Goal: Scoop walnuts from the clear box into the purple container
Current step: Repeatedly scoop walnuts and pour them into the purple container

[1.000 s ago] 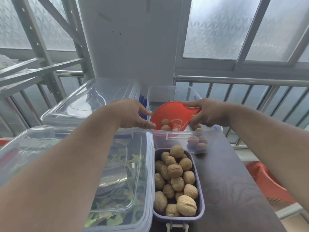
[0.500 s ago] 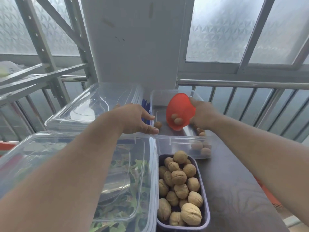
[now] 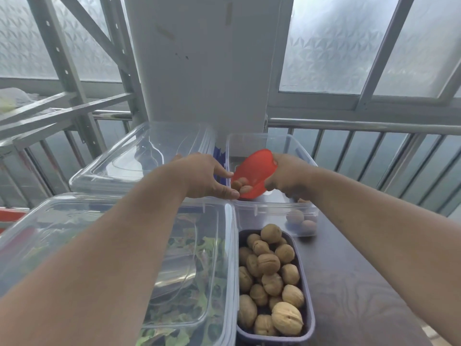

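Head view. We list a dark wood-grain bench [image 3: 349, 283] carrying a clear box [image 3: 274, 208] of thin rigid plastic, rectangular with rounded corners, a few walnuts visible through its near wall. Just in front stands the purple container [image 3: 308, 295], oblong and smooth-walled, heaped with wrinkled tan walnuts [image 3: 269, 275]. Our right hand [image 3: 287, 176] grips a red plastic scoop [image 3: 254, 173], tilted over the clear box with two walnuts in its bowl. Our left hand [image 3: 207, 176] rests with relaxed fingers on the box's left rim, thumb tip beside the scoop. To the left: a lidded clear tub [image 3: 124, 258] of green leaves, and a second clear lidded tub [image 3: 139, 158] behind it.
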Tool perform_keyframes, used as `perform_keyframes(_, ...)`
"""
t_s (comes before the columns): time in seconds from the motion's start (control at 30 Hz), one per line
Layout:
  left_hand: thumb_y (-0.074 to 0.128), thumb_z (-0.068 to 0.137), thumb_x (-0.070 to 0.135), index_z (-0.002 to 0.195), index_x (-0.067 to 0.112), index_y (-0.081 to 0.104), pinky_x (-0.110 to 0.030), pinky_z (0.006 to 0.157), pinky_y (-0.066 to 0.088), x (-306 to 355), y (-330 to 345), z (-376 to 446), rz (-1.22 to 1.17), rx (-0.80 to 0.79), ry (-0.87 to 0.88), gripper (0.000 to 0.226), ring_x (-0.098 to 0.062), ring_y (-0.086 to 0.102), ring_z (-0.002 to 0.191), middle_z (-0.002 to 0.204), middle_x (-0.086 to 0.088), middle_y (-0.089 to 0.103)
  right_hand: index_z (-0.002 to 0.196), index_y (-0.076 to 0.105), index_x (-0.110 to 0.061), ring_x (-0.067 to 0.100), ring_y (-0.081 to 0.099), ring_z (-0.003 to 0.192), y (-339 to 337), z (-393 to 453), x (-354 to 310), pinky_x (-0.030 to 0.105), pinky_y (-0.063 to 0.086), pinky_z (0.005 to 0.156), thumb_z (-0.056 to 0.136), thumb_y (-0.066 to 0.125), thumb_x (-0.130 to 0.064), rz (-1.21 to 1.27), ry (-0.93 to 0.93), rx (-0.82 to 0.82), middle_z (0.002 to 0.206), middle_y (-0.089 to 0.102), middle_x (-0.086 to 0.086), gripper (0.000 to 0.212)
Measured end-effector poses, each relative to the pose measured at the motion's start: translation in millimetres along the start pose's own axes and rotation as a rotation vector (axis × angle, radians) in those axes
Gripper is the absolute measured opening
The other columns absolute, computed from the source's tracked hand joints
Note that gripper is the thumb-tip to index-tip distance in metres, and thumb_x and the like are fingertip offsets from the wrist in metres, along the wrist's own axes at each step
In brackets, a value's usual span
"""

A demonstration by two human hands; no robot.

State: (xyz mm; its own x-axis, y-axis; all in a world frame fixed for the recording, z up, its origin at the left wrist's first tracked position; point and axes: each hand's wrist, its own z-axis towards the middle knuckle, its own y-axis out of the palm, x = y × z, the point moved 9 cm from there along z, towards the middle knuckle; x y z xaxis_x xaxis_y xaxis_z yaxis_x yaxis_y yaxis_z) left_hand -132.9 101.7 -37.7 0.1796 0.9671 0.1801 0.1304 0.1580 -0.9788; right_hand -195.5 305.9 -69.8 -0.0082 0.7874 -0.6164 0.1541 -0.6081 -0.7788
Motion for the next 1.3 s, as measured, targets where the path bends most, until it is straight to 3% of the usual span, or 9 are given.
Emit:
perform_keyframes(0.2,0.061,0.067,0.090,0.138,0.052,0.060,-0.054,0.119,0.024,1.2,-1.3,-2.0,0.000,0.002,0.002,0.081,-0.026,0.044,0.140,0.145,0.005,0.059,0.109,0.057,-0.020,0.023,0.041,0.057,-5.9,-5.8,26.8,0.033,0.034,0.053,0.088,0.071,0.003,0.399,0.068,-0.045,0.084,0.053,0.017,0.035)
perform_keyframes(0.33,0.060,0.066,0.092,0.139,0.051,0.060,-0.054,0.120,0.022,-0.3,-0.4,-2.2,0.005,-0.007,0.001,0.084,-0.026,0.041,0.142,0.145,0.006,0.058,0.143,0.048,-0.023,0.036,0.045,0.074,-19.6,-14.1,28.0,0.046,0.039,0.067,0.089,0.078,-0.002,0.529,0.021,-0.060,0.095,0.058,0.025,0.065)
perform_keyframes(0.47,0.058,0.064,0.093,0.140,0.051,0.059,-0.055,0.121,0.019,-2.1,0.0,-0.9,0.009,-0.012,0.002,0.087,-0.025,0.039,0.144,0.146,0.006,0.058,0.146,0.052,-0.027,0.032,0.061,0.071,-36.2,-44.2,17.3,0.039,0.054,0.064,0.091,0.082,-0.009,0.563,-0.078,-0.071,0.108,0.065,0.037,0.065)
perform_keyframes(0.57,0.059,0.066,0.092,0.141,0.051,0.058,-0.054,0.121,0.020,-2.1,-0.7,-0.6,0.013,-0.010,0.001,0.086,-0.025,0.039,0.144,0.147,0.006,0.057,0.149,0.053,-0.026,0.012,0.056,0.050,-47.4,-69.4,14.6,0.027,0.046,0.047,0.095,0.078,-0.010,0.575,-0.140,-0.053,0.081,0.063,0.020,0.062)
perform_keyframes(0.7,0.059,0.067,0.092,0.140,0.052,0.058,-0.052,0.119,0.019,-1.7,-0.1,-1.0,0.010,-0.007,-0.002,0.084,-0.026,0.039,0.144,0.149,0.005,0.055,0.153,0.048,-0.031,0.005,0.052,0.047,-57.5,-100.6,19.9,0.021,0.040,0.044,0.097,0.075,-0.008,0.537,-0.200,0.024,0.060,0.063,-0.003,0.066)
perform_keyframes(0.93,0.062,0.059,0.095,0.138,0.053,0.060,-0.046,0.116,0.031,-4.4,0.3,-0.2,-0.043,-0.005,-0.006,0.089,-0.026,0.047,0.139,0.150,0.006,0.053,0.156,0.046,-0.036,0.003,0.063,0.056,-67.6,-155.8,21.2,0.016,0.048,0.053,0.090,0.082,-0.012,0.416,-0.294,0.143,0.071,0.069,-0.016,0.079)
perform_keyframes(1.03,0.061,0.056,0.096,0.137,0.053,0.061,-0.046,0.116,0.033,-5.8,2.9,3.1,-0.053,-0.007,0.002,0.092,-0.026,0.048,0.138,0.150,0.006,0.054,0.158,0.044,-0.031,-0.002,0.061,0.051,-66.6,-182.4,18.2,0.007,0.044,0.051,0.094,0.076,-0.004,0.382,-0.372,0.149,0.062,0.064,-0.026,0.077)
perform_keyframes(1.17,0.060,0.052,0.098,0.137,0.052,0.061,-0.049,0.116,0.033,-6.5,4.3,6.3,-0.073,-0.005,0.014,0.096,-0.027,0.048,0.138,0.149,0.004,0.055,0.160,0.038,-0.041,-0.003,0.074,0.085,-59.5,-209.2,18.6,0.009,0.051,0.073,0.090,0.081,-0.024,0.286,-0.424,0.199,0.099,0.076,-0.026,0.084)
perform_keyframes(1.3,0.062,0.053,0.098,0.136,0.053,0.062,-0.049,0.115,0.035,-8.6,5.0,7.7,-0.083,0.001,0.012,0.094,-0.026,0.048,0.138,0.149,0.005,0.054,0.163,0.025,-0.049,-0.021,0.059,0.115,-51.1,-234.9,27.0,-0.005,0.039,0.089,0.084,0.082,-0.038,0.202,-0.414,0.287,0.127,0.061,-0.043,0.097)
